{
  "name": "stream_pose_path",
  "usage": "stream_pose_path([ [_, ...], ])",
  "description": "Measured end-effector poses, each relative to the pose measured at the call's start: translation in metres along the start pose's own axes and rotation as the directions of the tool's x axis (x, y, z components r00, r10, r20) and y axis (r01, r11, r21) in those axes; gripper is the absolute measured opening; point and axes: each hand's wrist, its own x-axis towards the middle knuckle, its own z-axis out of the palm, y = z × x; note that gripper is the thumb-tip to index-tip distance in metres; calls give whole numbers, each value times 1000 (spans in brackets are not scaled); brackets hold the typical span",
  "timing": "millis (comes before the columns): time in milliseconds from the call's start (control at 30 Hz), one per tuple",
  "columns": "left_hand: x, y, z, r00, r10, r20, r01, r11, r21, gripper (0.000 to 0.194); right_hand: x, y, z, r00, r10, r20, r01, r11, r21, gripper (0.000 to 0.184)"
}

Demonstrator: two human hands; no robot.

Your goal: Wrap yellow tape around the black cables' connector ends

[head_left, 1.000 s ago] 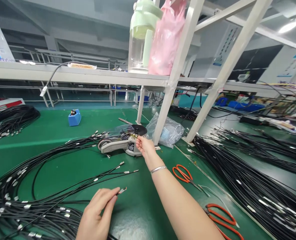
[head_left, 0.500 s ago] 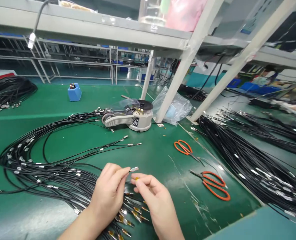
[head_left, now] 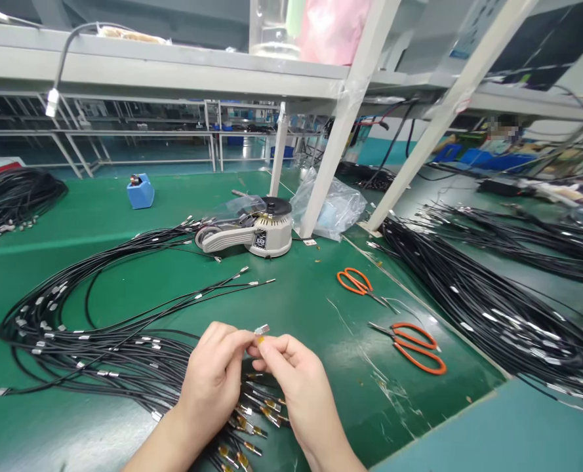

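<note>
My left hand (head_left: 215, 373) pinches a black cable just behind its silver metal connector (head_left: 261, 330), which points up and to the right. Against that connector, my right hand (head_left: 294, 380) holds a small piece of amber tape (head_left: 260, 339) between thumb and forefinger. The fingertips of both hands meet there. Below them lies a bundle of black cables (head_left: 119, 351), curving round to the left. Several cable ends under my hands carry amber tape (head_left: 244, 425) behind their metal tips.
A round tape dispenser (head_left: 276, 236) stands behind my hands. Two orange-handled scissors (head_left: 419, 347) lie to the right. More black cables (head_left: 473, 295) fill the right side. A blue holder (head_left: 141, 192) sits at the back left. White posts (head_left: 343, 124) carry a shelf overhead.
My right hand has brought the amber tape leftward against the connector, closing the small gap between my hands. The view has shifted slightly.
</note>
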Motion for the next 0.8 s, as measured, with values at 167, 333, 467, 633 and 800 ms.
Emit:
stream_pose_path([
  [167, -4, -3, 4, 1000, -4, 30, 3, 999, 41, 37, -1, 5, -3, 999, -21, -28, 22, 999, 31, 29],
  [333, -5, -1, 3, 1000, -7, 20, 7, 1000, 8, 32, -5, 9, -9, 999, -36, -38, 36, 999, 4, 28],
  [467, -3, 0, 2, 1000, 18, -13, -18, 1000, 11, 29, -6, 13, -14, 991, -95, -94, 94, 995, -16, 27],
  [633, -1, -1, 3, 1000, 3, -26, -3, 1000, 14, 21, -3, 12, -30, 968, -191, -164, 175, 978, -111, 26],
  [800, -2, -3, 5, 1000, -16, -22, 17, 999, 38, 25, 2, 10, -35, 976, -186, -115, 177, 980, -89, 25],
])
